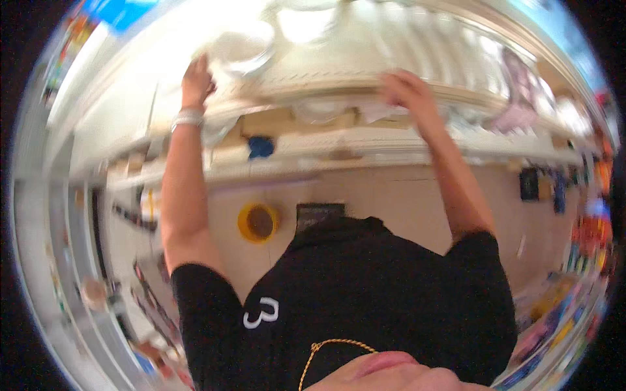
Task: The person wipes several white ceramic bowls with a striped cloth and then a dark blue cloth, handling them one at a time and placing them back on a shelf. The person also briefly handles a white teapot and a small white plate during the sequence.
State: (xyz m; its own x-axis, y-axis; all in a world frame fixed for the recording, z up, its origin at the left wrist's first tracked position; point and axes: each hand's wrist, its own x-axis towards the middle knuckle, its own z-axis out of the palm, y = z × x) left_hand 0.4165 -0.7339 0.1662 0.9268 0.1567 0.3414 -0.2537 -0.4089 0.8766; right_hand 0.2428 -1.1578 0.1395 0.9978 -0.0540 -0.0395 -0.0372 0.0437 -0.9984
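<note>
My left hand (198, 84), with a pale band around the wrist, reaches over a white shelf (288, 83). Its fingers look curled, beside a round clear container (244, 51) on that shelf; glare hides whether they touch it. Further right, my right hand (406, 90) is blurred by motion at the shelf's front edge. No held thing can be made out in it. Behind it stands a row of pale, see-through curved items (425, 44), too blurred to name. A white round piece (308, 22) sits between the hands, washed out by light.
A lower shelf (362, 141) holds cardboard boxes (266, 119) and a dark blue item (260, 146). On the floor are a yellow round container (257, 223) and a dark box-like object (320, 214). A pinkish plastic bag (518, 97) hangs at right. Stocked shelves (552, 322) line the sides.
</note>
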